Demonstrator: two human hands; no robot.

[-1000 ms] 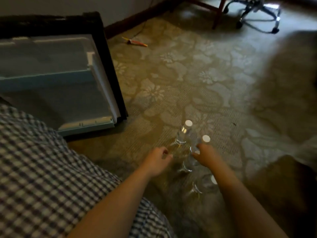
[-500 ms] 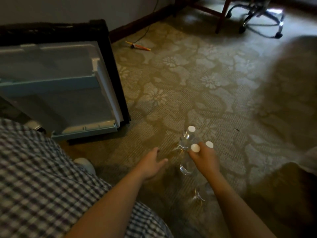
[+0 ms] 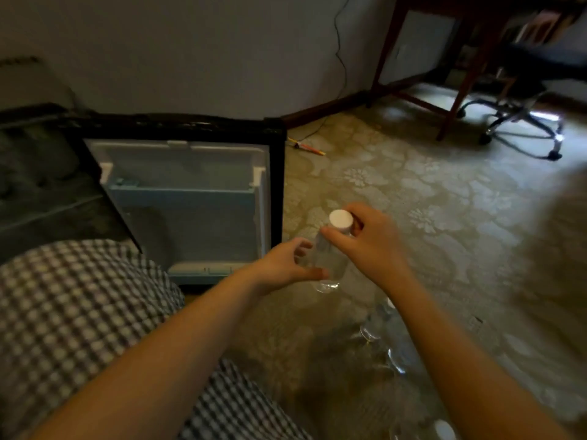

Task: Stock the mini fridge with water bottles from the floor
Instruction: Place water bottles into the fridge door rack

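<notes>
Bottle lifted beside the open fridge door

The right hand (image 3: 371,246) grips a clear water bottle (image 3: 330,258) by its neck, above the carpet (image 3: 413,198). The left hand (image 3: 286,265) curls loosely against its lower side, near the fridge door (image 3: 190,204)

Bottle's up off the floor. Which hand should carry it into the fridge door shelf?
Left, probably. The left hand is cupped around the bottle body and lies nearer the open fridge door. The right hand only pinches the neck under the cap, on the far side.
</notes>
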